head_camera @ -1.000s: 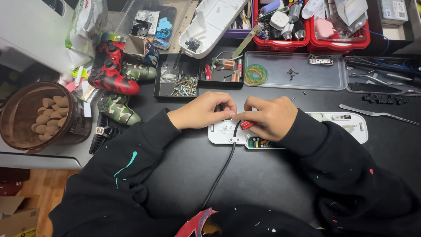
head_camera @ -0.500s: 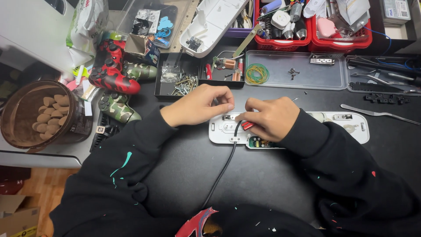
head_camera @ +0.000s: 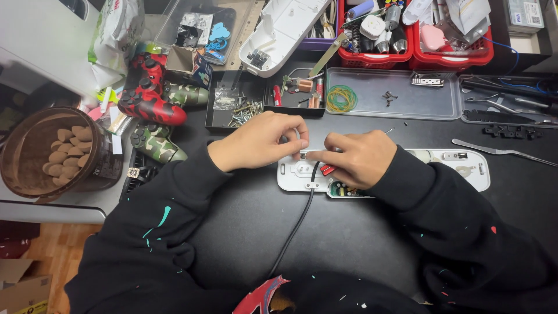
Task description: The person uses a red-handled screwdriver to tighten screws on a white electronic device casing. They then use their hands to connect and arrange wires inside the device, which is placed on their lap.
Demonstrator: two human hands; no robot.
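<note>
The opened white power strip (head_camera: 383, 171) lies on the black table (head_camera: 349, 232) with its long axis running left to right, its black cable (head_camera: 296, 224) trailing toward the person. The left hand (head_camera: 258, 141) pinches something small at the strip's left end, fingers curled; the right hand (head_camera: 357, 157) rests closed over its middle, beside a red switch (head_camera: 326, 170). Behind, a black tray (head_camera: 238, 107) holds screws, a clear tray (head_camera: 395, 93) holds green rubber bands (head_camera: 341, 97), and red baskets (head_camera: 415, 35) hold assorted parts. A brown tub (head_camera: 52, 154) at left contains pale oval pieces.
</note>
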